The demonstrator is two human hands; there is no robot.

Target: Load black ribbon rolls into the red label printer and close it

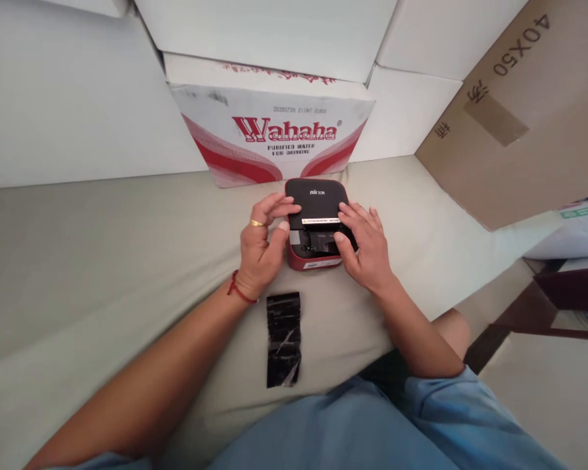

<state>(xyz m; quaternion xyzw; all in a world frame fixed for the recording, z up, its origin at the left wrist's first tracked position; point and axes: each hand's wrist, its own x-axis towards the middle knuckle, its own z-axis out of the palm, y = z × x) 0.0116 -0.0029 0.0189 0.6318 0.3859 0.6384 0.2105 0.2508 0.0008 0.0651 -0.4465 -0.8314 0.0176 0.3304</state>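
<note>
A small, box-shaped printer point(316, 202) with a black top and a red lower rim rests on the pale cloth. A slot gapes across its near part, and a strip of shiny black film point(325, 243) shows there. My left hand point(264, 241) grips the printer's left side, thumb near the slot and fingers over the top edge. From the right, my right hand point(365, 245) holds the other side, its fingers on the lid and its thumb by the black film. A crumpled strip of black film point(283, 339) lies apart on the cloth, closer to my body.
Behind the printer stands a white and red Wahaha water carton point(274, 124), with white boxes point(68, 91) around and above it. A large brown cardboard box point(524, 124) leans at the right. The pale cloth point(102, 261) spreads under everything.
</note>
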